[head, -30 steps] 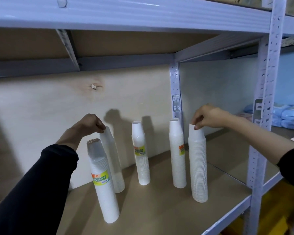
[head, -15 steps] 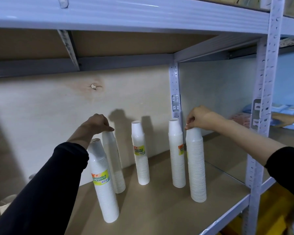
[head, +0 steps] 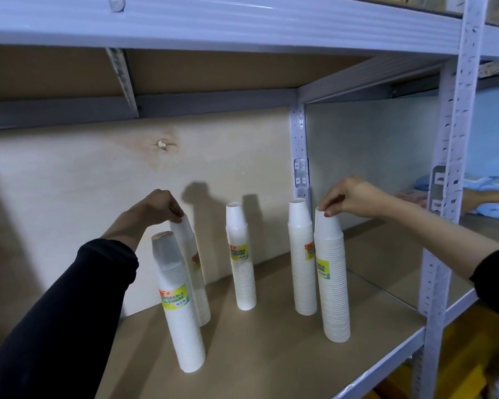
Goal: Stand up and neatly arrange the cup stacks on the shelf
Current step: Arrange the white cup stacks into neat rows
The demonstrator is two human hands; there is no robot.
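Several tall white cup stacks with yellow labels stand upright on the brown shelf board (head: 271, 349). My left hand (head: 156, 207) pinches the top of the rear left stack (head: 192, 272), which leans slightly behind the front left stack (head: 179, 306). My right hand (head: 349, 198) pinches the top rim of the front right stack (head: 332, 280). Between them stand a middle stack (head: 241, 260) and a rear right stack (head: 300, 260), the latter close beside the front right one.
A plywood back wall closes the bay. Grey metal uprights (head: 444, 197) stand at the right, and a steel shelf beam (head: 213, 21) runs overhead. Blue packets (head: 493, 194) lie in the neighbouring bay, where another person's hand (head: 484, 197) reaches. Yellow items sit below right.
The front right stack has turned, so its yellow label now shows, and it stands closer to the rear right stack. My left hand has lowered slightly on the rear left stack.
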